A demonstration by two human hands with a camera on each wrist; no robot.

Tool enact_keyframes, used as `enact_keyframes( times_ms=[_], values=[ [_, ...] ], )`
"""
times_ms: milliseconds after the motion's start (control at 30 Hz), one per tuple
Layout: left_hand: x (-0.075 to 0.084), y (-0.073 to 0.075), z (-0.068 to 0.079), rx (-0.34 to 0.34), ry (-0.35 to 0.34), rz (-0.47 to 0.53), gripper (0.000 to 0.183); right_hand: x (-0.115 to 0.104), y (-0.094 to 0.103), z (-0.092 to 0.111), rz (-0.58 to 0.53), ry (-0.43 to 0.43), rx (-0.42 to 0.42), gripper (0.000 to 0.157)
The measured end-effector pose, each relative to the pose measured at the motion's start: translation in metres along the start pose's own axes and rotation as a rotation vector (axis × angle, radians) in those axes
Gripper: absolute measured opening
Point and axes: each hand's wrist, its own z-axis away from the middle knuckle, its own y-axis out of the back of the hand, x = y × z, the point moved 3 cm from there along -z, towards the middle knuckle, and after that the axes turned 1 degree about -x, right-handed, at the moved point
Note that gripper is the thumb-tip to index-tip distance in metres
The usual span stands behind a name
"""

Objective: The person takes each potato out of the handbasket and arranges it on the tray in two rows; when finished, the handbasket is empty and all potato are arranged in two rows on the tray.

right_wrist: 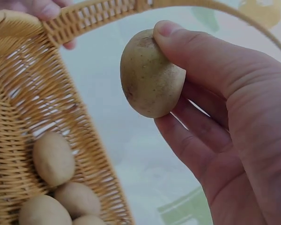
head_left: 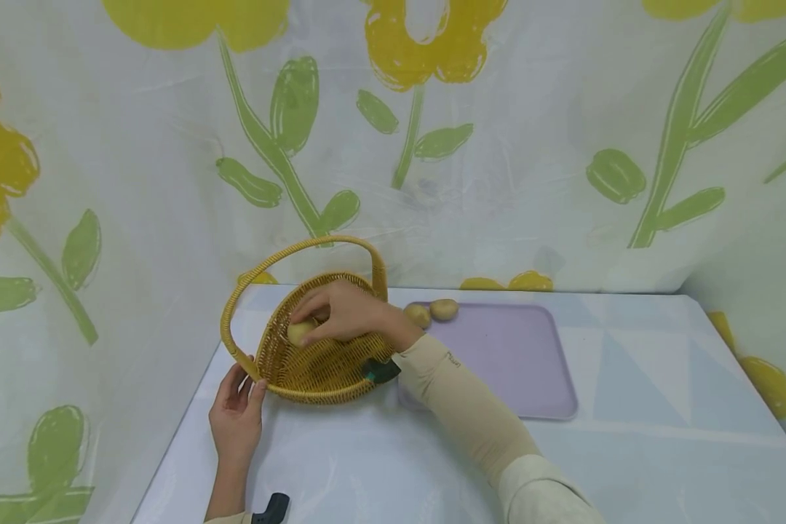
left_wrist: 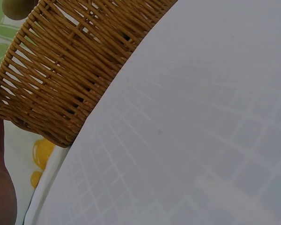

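My right hand (head_left: 343, 309) pinches a potato (right_wrist: 152, 72) between thumb and fingertips, over the yellow wicker basket (head_left: 321, 395) in the head view. The basket has a tall arched handle (head_left: 232, 306). My left hand (head_left: 237, 415) grips the basket's rim at the near left foot of the handle, with fingers around the outside. The left wrist view shows the woven wall (left_wrist: 79, 65) close up and part of the left hand (left_wrist: 1, 187). Several potatoes lie inside the basket, among them an oval potato (right_wrist: 54, 158) in the right wrist view.
Right of the basket lies a lilac tray (head_left: 498, 364), partly behind the right forearm. A potato (head_left: 444, 309) and a second potato (head_left: 417, 315) sit at its far left corner. A patterned cloth covers the table (head_left: 635, 466). Flower-printed curtains (head_left: 530, 109) stand behind and at the sides.
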Motion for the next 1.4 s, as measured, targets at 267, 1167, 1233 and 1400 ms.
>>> enact_keyframes(
  times_ms=[267, 1167, 1233, 1400],
  values=[
    [0.002, -0.001, 0.0, 0.007, 0.011, 0.032, 0.051, -0.006, 0.024, 0.028, -0.055, 0.051, 0.124, 0.034],
    [0.003, -0.001, -0.002, 0.014, -0.016, 0.013, 0.049, 0.021, 0.082, 0.154, -0.243, 0.03, 0.513, 0.038],
    [0.003, 0.0, -0.001, 0.013, -0.024, 0.005, 0.049, 0.025, 0.084, 0.164, -0.261, 0.028, 0.545, 0.037],
    [0.003, -0.001, 0.0, 0.018, -0.022, 0.014, 0.049, 0.039, 0.086, 0.188, -0.269, 0.0, 0.626, 0.036]
  ],
)
